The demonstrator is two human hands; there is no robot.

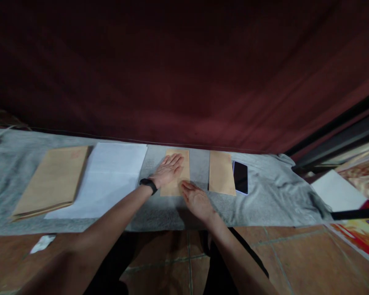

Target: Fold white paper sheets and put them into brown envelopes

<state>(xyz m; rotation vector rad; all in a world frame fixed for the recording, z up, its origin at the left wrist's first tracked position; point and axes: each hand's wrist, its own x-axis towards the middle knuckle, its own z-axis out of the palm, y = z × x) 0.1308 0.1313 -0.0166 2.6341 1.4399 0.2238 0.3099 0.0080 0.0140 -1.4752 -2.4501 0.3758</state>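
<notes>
My left hand (169, 169), with a black band at its wrist, lies flat and open on a small brown envelope (184, 164) that rests on a grey cloth (264, 205). My right hand (197, 199) lies flat with fingers stretched out, its fingertips touching the envelope's near right corner. A second small brown envelope (221, 173) lies just to the right, apart from both hands. A dark phone (240, 177) lies beside that envelope.
A stack of white paper (106, 180) and a pile of large brown envelopes (53, 180) lie to the left on the cloth. A dark red curtain (184, 73) hangs behind. Tiled floor (295, 258) lies below, with a white scrap (42, 243) at left.
</notes>
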